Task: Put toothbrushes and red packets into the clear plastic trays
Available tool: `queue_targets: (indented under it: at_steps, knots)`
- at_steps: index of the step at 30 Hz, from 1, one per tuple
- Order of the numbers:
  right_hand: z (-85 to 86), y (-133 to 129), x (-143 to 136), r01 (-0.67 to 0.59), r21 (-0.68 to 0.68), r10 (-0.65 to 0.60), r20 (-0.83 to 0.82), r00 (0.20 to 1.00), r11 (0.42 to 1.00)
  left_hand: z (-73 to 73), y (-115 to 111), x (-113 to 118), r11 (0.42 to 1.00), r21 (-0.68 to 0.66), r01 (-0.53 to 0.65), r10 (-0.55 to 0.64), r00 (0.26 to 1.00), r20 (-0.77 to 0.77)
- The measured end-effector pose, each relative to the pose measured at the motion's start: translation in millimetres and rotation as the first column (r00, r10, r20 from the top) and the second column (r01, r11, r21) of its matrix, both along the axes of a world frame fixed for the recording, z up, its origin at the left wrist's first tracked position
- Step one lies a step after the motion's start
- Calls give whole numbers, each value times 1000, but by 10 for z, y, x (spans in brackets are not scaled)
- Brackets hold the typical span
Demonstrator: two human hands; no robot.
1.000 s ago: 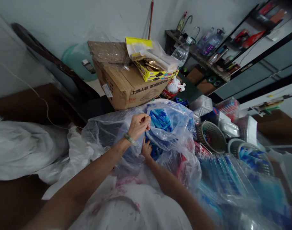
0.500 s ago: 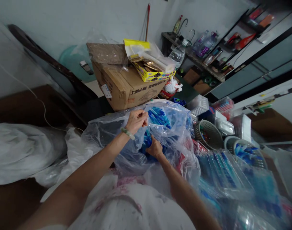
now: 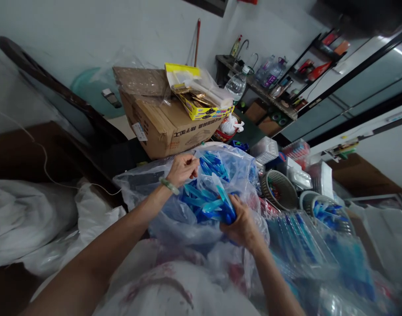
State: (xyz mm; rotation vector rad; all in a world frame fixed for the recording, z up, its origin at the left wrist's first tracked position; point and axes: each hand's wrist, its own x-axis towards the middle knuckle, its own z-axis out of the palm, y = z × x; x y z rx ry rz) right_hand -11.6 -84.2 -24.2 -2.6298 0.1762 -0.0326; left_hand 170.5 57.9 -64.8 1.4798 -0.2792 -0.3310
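A large clear plastic bag [image 3: 138, 175] lies open in front of me, with many slim blue plastic pieces [image 3: 194, 197] inside. My left hand [image 3: 182, 170], a bracelet at its wrist, is closed in a pinch on the bag's edge at the left of the opening. On the right, my right hand [image 3: 240, 221] grips a bunch of blue plastic pieces [image 3: 225, 204], raised just over the others. Their pale, pointed ends stick up and to the left; what they are exactly does not show.
Behind the bag stands a cardboard box [image 3: 161, 125] carrying a yellow carton [image 3: 201, 112]. To the right are a round grey basket [image 3: 276, 188], another basket [image 3: 335, 219] of blue pieces, and clear packs [image 3: 302, 241] of blue items. White sacks [image 3: 29, 219] lie at the left.
My right hand has come up out of the bag, moving right, with a bunch of blue plastic pieces in it. My left hand stays closed at the bag's edge. The view has shifted slightly.
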Motion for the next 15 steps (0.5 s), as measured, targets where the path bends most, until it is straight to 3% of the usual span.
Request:
queue_targets:
  at_steps: [3,6,8,11,15]
  knots:
    - [307,-120,138,23,-106,-26,-25,999,994,-31,52,-19,997,62,51,-54,998,43]
    - [376,-308,429,7,-325,-63,-161,985,946,-67,83,-55,995,89,33,-39,997,62]
    - [279,-441,642,-27,-421,-101,-279,955,907,-68,85,-95,995,92,32,-40,996,81]
    - [57,-584,879,-78,-418,-112,-411,905,905,-42,64,-167,991,108,78,-89,992,93]
    - [-148,-643,980,-204,-510,-92,-495,864,835,-28,11,-236,990,129,54,-65,995,77]
